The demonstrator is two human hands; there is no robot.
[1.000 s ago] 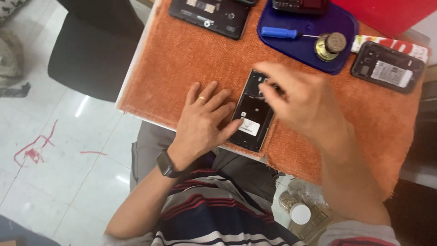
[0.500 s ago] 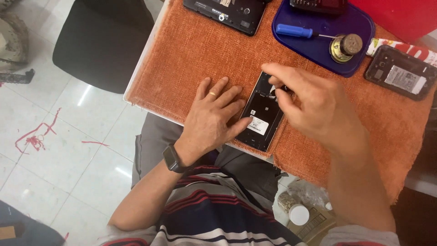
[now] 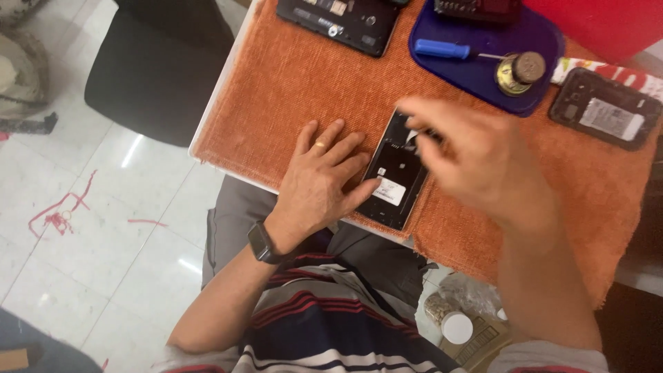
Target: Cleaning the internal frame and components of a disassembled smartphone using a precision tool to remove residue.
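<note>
The person wears a striped top (image 3: pixel 324 331) with short sleeves: broad bands of dark navy, grey and white, with thinner dark red lines running between them. Both forearms are bare below the sleeves. Well back from the fingers (image 3: pixel 331 141) of the left hand (image 3: pixel 321 183), a watch (image 3: pixel 261 242) with a dark rectangular case and dark strap sits on the wrist. A thin gold ring (image 3: pixel 320 145) circles one of those fingers, close to the knuckle. The right hand (image 3: pixel 476 162) is blurred and shows nothing worn. Grey trousers (image 3: pixel 235 221) cover the lap.
</note>
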